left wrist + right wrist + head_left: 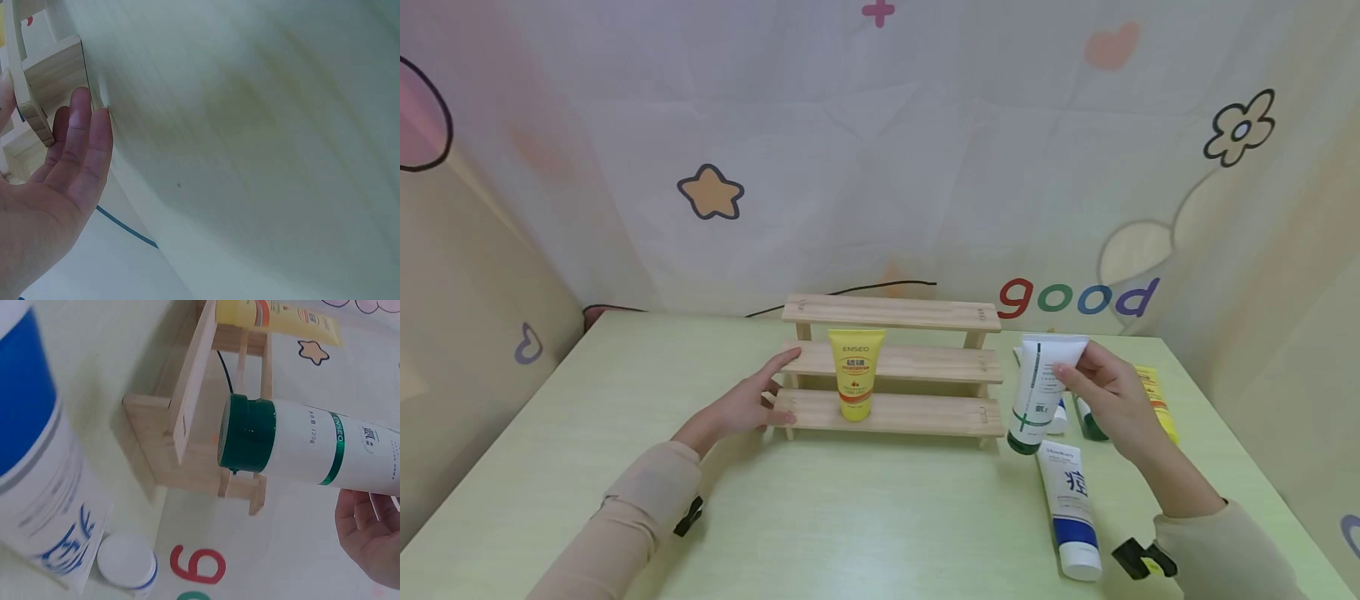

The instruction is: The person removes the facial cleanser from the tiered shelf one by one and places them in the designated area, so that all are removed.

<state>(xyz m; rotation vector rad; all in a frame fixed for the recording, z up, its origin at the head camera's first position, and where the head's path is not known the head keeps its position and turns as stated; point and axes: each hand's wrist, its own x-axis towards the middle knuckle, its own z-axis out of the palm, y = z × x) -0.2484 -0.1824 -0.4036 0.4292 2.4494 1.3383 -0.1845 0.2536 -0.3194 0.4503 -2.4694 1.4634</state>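
A three-step wooden display rack (932, 412) stands on the table. My left hand (737, 406) holds its left end, thumb at the front of the lowest board and fingers (78, 134) round the side. A yellow tube (856, 375) stands cap down on the lowest step, left of the middle. Just off the rack's right end, my right hand (1116, 404) grips a white tube with a green cap (1037, 392) by its flat upper end. This tube hangs cap down, slightly tilted, above the table. In the right wrist view its green cap (247, 434) points toward the rack.
A white and blue tube (1070, 508) lies on the table at the front right. Behind the right hand lie another yellow tube (1157, 402), a green-capped tube (1090, 421) and a white-capped one (1058, 419), all partly hidden. A patterned cloth (880, 183) hangs behind the table.
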